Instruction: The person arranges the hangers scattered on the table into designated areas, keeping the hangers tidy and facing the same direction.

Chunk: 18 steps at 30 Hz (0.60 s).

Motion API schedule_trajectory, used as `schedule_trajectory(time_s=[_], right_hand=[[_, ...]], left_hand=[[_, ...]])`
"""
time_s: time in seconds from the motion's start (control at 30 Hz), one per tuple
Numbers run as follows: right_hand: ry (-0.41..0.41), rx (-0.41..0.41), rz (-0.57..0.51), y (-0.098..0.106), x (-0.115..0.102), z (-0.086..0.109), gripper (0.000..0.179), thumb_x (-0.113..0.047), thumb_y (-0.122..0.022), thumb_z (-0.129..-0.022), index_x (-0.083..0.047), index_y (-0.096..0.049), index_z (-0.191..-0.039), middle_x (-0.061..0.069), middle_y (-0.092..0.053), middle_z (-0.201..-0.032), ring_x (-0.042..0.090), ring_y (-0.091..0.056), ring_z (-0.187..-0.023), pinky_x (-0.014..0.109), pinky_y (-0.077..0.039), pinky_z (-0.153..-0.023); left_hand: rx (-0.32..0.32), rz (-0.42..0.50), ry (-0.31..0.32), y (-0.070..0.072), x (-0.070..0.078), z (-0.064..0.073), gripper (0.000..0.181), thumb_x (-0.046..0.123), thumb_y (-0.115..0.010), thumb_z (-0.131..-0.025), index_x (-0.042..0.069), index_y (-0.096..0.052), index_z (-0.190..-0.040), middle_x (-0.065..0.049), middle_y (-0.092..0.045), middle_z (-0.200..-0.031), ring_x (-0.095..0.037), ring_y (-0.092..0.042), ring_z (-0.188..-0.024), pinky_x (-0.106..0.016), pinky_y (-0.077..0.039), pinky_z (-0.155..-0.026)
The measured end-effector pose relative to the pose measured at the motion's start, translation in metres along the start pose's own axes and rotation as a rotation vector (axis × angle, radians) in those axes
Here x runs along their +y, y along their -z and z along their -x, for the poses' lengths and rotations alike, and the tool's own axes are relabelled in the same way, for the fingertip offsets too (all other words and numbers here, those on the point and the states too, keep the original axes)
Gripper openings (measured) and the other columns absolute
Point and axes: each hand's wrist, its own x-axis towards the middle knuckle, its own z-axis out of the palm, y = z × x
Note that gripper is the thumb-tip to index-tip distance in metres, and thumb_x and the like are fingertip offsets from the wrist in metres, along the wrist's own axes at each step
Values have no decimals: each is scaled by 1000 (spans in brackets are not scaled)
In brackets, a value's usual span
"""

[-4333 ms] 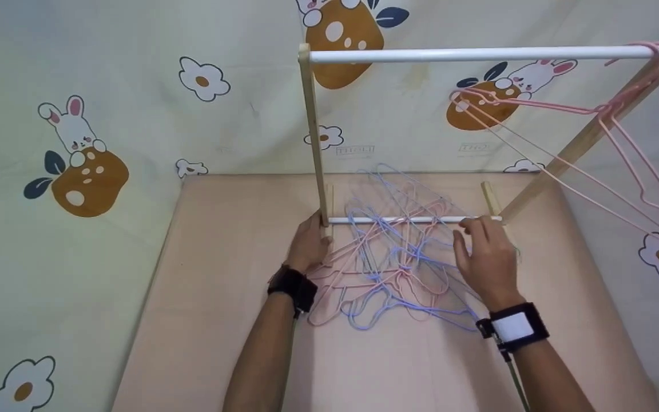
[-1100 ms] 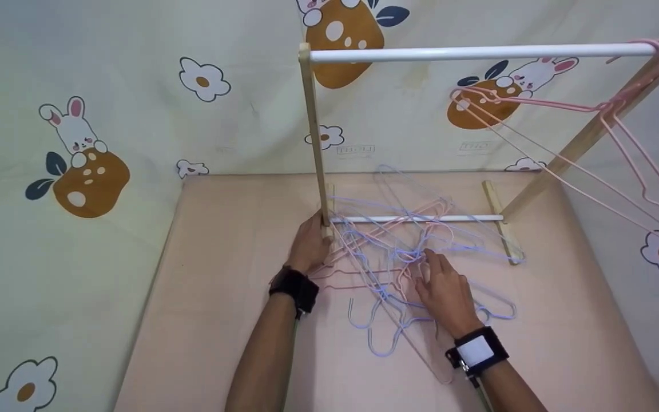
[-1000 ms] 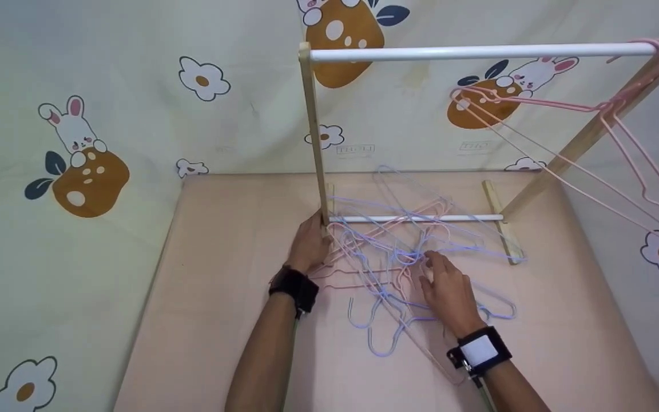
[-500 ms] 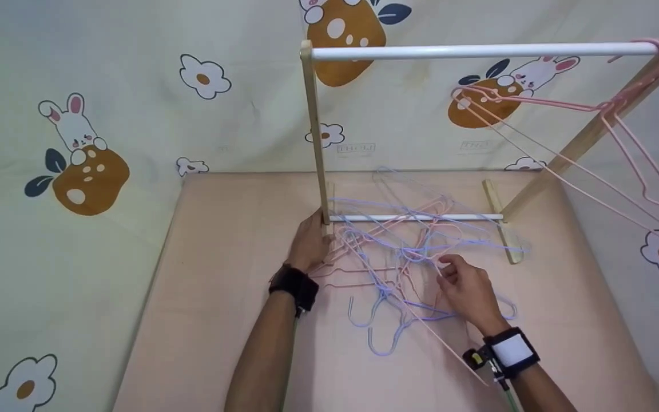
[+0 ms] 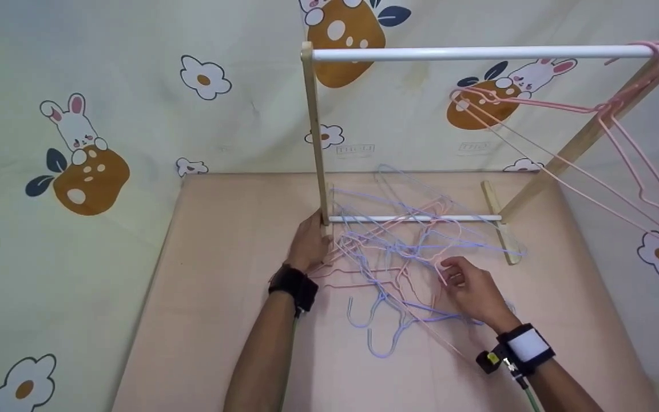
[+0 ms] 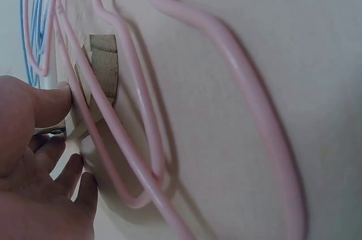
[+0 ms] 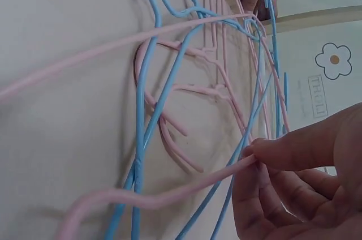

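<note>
My left hand (image 5: pixel 308 243) grips the foot of the left wooden post (image 5: pixel 315 131) of a small clothes rack; the left wrist view has its thumb and fingers around the wood (image 6: pixel 104 67). My right hand (image 5: pixel 475 289) pinches a pink clothes hanger (image 7: pixel 161 200) between thumb and fingers. That hanger slants over the heap, its long wire passing towards the left post. Below and around it, blue hangers (image 7: pixel 139 138) and other pink hangers lie tangled across the rack's lower white bar (image 5: pixel 478 217). Two blue hooks (image 5: pixel 382 356) stick out at the front of the heap.
Several pink hangers (image 5: pixel 564 106) hang at the right end of the white top bar (image 5: pixel 478 53), against the slanting right post (image 5: pixel 575 140). The rack stands on a peach-coloured surface (image 5: pixel 221 320), with patterned cloth walls (image 5: pixel 135 68) behind and at the sides.
My right hand has come from the lower bar's right end to the heap, then moved right, now with a pink hanger pinched. The hangers have shifted. My left hand stays at the post.
</note>
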Motion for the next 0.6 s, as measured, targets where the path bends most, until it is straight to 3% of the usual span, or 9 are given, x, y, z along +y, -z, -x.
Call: schedule_trajectory(time_s=[0.23, 0.47, 0.6], right_hand=[[47, 89, 44, 8, -6, -1, 26, 15, -70, -94, 5, -76, -117, 13, -78, -102, 30, -75, -95, 44, -63, -88], [148, 203, 58, 25, -10, 2, 24, 15, -70, -96, 0, -81, -111, 6, -77, -101, 22, -72, -90, 19, -55, -79], [218, 240, 86, 35, -12, 5, 23, 16, -73, -94, 0, -81, -109, 2, -74, -97, 17, -69, -84, 12, -51, -72]], left_hand=[[16, 2, -9, -2, -1, -1, 73, 7, -65, -109, -6, -27, -170, -27, -41, -169, -44, -33, -159, -48, -24, -132], [4, -23, -14, -3, -2, -1, 71, 8, -63, -110, -7, -26, -169, -30, -38, -170, -45, -31, -160, -49, -25, -131], [9, -29, -6, -2, -1, 0, 71, 9, -63, -110, -7, -27, -169, -30, -38, -170, -45, -32, -159, -49, -26, -131]])
